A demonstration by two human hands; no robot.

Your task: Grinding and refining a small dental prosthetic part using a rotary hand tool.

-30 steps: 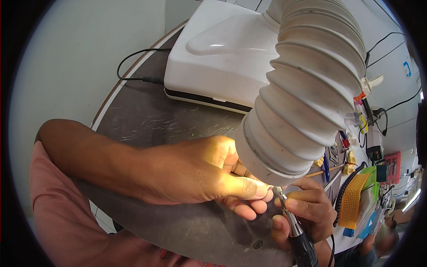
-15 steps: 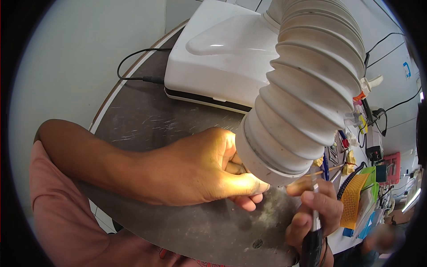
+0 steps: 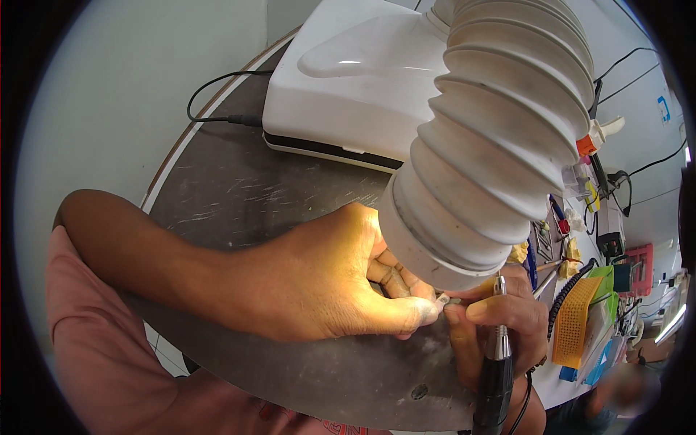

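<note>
Lit by a yellow glow, my left hand (image 3: 341, 279) pinches a small pale piece (image 3: 441, 299) between thumb and fingers under the hose mouth. Its exact kind is too small to make out. My right hand (image 3: 507, 315) is closed around a rotary handpiece (image 3: 494, 370), with a silver collar and a black body, held nearly upright. The right thumb and fingertips come up close to the pale piece; whether they touch it I cannot tell. A wide white ribbed hose (image 3: 500, 130) hangs just above both hands and covers part of the right fingers.
A white machine (image 3: 355, 94) with a black cable (image 3: 243, 119) stands behind my left hand on the scratched dark tabletop (image 3: 290, 377). To the right are an orange basket (image 3: 576, 326), a red rack (image 3: 638, 268) and several small tools. Another person, blurred, is at the lower right.
My right hand has moved left and up, bringing its fingertips to my left fingertips. The pale piece now shows. The view has shifted slightly, and the left hand keeps its pinch.
</note>
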